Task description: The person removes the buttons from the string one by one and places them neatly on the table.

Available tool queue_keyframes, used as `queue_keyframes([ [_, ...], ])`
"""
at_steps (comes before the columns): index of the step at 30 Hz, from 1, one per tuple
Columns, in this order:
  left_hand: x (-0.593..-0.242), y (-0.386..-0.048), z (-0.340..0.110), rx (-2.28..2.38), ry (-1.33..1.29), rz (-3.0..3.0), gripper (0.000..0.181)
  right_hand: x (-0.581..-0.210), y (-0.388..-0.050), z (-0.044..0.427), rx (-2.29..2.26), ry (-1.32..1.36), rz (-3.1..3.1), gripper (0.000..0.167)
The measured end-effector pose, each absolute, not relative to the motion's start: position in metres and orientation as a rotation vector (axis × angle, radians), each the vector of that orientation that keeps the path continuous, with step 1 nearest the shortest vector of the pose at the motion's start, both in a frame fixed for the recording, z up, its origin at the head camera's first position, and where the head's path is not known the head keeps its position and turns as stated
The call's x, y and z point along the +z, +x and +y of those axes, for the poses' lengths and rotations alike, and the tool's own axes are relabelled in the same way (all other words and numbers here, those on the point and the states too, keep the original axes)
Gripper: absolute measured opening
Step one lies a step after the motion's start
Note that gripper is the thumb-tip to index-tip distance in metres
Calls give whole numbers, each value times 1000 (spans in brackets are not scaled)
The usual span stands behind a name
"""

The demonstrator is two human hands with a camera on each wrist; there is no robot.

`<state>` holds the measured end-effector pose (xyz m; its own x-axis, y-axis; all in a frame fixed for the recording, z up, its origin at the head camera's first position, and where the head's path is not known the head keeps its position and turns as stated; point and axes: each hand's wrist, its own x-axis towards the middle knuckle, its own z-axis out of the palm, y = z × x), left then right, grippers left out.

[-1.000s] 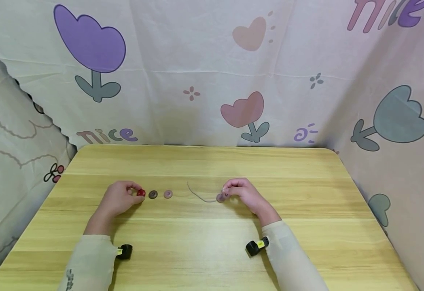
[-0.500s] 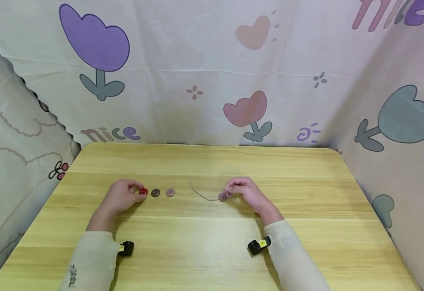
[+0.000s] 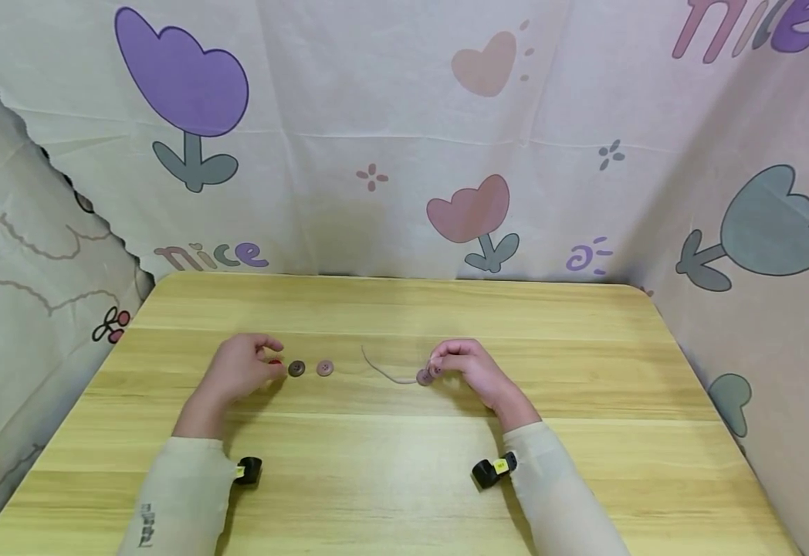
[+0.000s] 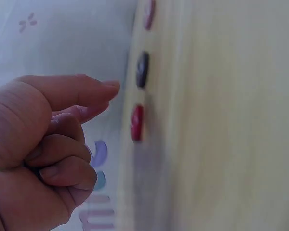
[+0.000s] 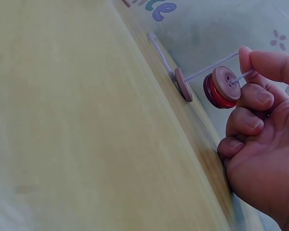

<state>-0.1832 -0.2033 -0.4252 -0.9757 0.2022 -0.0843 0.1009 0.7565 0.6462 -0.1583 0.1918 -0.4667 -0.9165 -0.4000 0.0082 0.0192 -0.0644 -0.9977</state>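
My left hand [image 3: 236,372] hovers at the red button [image 3: 275,361], thumb and index finger parted. In the left wrist view the red button [image 4: 137,123] lies on the table, apart from the fingertips. To its right in the head view are a dark button [image 3: 296,368] and a mauve button [image 3: 325,368]. My right hand [image 3: 470,371] pinches a pale string [image 5: 209,68] between thumb and index finger. On that string hang a mauve button [image 5: 226,83] and a red one [image 5: 220,100] with a dark one; another mauve button [image 5: 183,85] is threaded lower, by the table.
The wooden table [image 3: 377,463] spans the lower view. A patterned cloth [image 3: 349,93] hangs behind it and at both sides. Black devices with yellow labels are strapped at the left wrist [image 3: 248,471] and the right wrist [image 3: 485,473].
My left fingers have let go of the red button and spread apart, the hand shifting slightly up and right. My right hand keeps its pinch on the string. The head view has shifted slightly.
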Motion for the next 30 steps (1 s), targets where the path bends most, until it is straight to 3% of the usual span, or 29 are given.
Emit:
queue_keyframes([
  [16,-402,-186,-125,1141,408,2690,33,-465,-157,192,-2052,-378,1936,24],
  [30,-405,-187,-85,1112,512,2654,34,-466,-158,192,-2073,-385,1915,24],
])
